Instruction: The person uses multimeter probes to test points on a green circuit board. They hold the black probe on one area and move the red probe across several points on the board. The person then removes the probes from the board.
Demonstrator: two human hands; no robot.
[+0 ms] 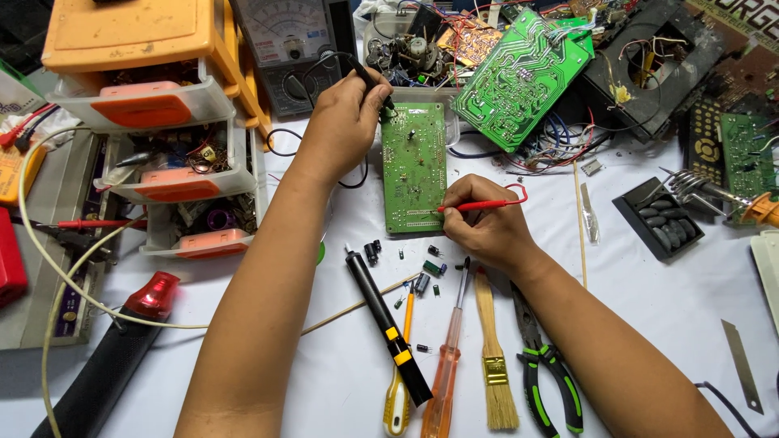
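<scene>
Both forearms fill the bottom of the shot, reaching up over a white table [649, 324] that's pretty cluttered. On the left there's an orange and clear drawer unit [154, 122] stuffed with parts, and an analog multimeter [296, 49] sits behind it. A big green circuit board [519, 77] lies tilted at the top, over a nest of wires. Dead centre, the smaller green circuit board [414, 166] lies flat on the table between the two hands. The left hand [345, 122] is closed around a black probe [369, 81], tip down at the board's top left corner. The right hand [483, 223] pinches a red probe [479, 206], tip touching the board's lower right edge. Below that, a black desoldering pump [389, 328], an orange screwdriver [445, 373], a brush [493, 357] and green-handled pliers [544, 361] are lined up, with a few loose capacitors [430, 268] just under the board.
</scene>
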